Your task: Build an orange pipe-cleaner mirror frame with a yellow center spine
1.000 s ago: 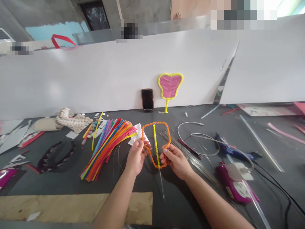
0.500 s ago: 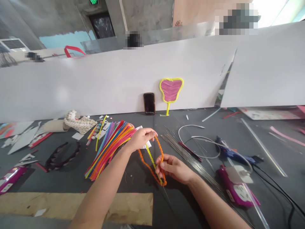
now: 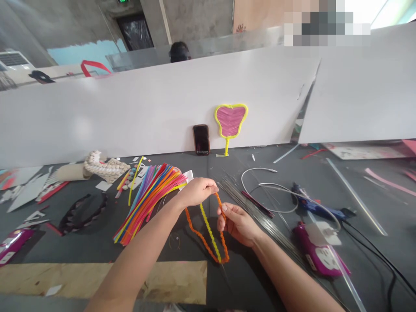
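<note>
An orange twisted pipe cleaner (image 3: 202, 237) hangs in a long loop, with a yellow twisted pipe cleaner (image 3: 208, 227) running down its middle to meet it at the bottom. A thin wire sticks out below that junction. My left hand (image 3: 199, 191) pinches the top of the orange strand between thumb and fingers. Lower on the right side of the loop, my right hand (image 3: 238, 223) grips the same orange strand. Beside my left forearm lies a fanned bundle of coloured pipe cleaners (image 3: 147, 201).
A phone (image 3: 201, 139) and a pink fan shape with yellow edging (image 3: 231, 121) stand against the white partition (image 3: 146, 112). Metal wires (image 3: 260, 216), a blue glue gun (image 3: 321, 208) and a purple power strip (image 3: 320, 255) lie right; a dark headband (image 3: 82, 214) lies left.
My right hand has moved up along the orange strand, away from the loop's bottom. The loop now hangs longer and more open. My left hand keeps its pinch at the top.
</note>
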`<move>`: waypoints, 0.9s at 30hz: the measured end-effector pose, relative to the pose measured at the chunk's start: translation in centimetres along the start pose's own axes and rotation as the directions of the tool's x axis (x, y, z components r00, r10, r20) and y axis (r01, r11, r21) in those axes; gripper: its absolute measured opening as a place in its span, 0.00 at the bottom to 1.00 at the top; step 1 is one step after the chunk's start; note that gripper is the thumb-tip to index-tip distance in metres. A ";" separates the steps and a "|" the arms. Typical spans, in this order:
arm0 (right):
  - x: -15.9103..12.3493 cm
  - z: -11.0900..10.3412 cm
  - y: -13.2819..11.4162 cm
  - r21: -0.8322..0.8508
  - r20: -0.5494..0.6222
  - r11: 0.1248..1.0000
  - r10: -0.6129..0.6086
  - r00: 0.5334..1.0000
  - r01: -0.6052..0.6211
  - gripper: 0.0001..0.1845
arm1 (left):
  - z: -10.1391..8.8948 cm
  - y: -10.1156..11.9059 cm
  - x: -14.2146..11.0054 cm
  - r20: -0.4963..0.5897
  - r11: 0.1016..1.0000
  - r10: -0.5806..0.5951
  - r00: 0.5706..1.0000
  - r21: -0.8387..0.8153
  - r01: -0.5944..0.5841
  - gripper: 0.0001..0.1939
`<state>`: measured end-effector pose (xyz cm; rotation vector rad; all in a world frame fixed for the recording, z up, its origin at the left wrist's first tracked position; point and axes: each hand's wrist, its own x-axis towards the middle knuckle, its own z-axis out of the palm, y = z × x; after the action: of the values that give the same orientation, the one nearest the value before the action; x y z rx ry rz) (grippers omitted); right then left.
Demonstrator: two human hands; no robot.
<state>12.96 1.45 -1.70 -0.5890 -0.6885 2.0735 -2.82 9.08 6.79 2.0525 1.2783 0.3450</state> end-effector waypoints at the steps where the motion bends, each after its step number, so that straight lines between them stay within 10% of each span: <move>1: 0.0 0.0 0.0 -0.004 0.005 1.000 0.005 1.000 -0.005 0.14 | 0.0 0.2 0.0 -0.007 1.000 0.007 1.000 0.020 -0.007 0.13; 27: -0.1 -0.3 -1.5 -0.042 -0.061 0.999 0.014 0.998 -0.016 0.13 | 0.3 -0.1 0.6 -0.008 0.999 0.002 1.000 -0.054 -0.002 0.10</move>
<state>14.03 2.18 -0.89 -0.6808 -0.6960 2.0504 -2.44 9.52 6.41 2.0096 1.2580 0.3843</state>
